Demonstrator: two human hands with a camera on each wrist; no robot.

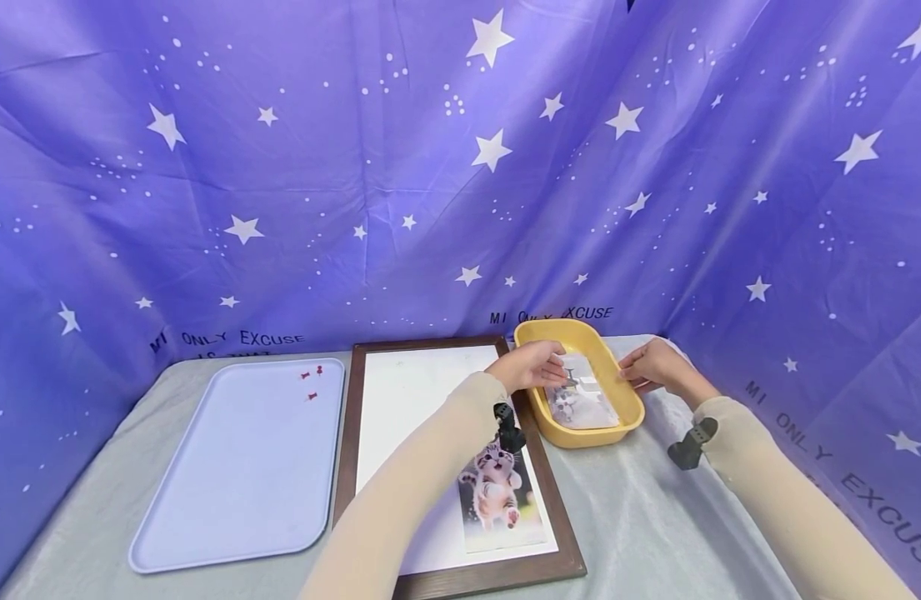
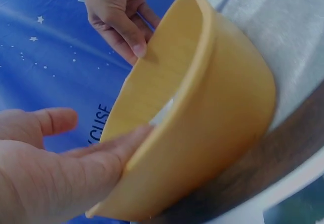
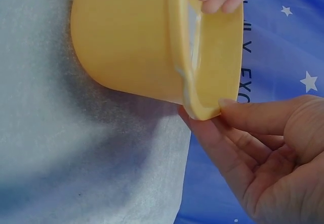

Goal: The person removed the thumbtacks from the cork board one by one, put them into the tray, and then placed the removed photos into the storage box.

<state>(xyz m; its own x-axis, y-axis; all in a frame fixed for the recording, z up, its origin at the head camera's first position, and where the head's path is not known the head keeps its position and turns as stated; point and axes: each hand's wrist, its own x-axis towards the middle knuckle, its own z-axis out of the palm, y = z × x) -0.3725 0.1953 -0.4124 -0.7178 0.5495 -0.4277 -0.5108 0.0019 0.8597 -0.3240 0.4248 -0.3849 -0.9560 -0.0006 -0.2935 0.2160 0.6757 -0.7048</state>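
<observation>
A yellow plastic basin stands at the right of the table, with picture cards lying inside. My right hand pinches its right rim between thumb and fingers, as the right wrist view shows. Over the left rim reaches my left hand, its fingers extended into the basin above the cards; in the left wrist view the thumb stands apart from them. Whether the fingertips touch a card is hidden. Left of the basin lies a brown-framed white board with a kitten picture on its lower right.
A pale blue tray lies on the left of the table, with several red push pins near its top right corner. Grey cloth covers the table. A purple star-print curtain hangs behind and at the sides.
</observation>
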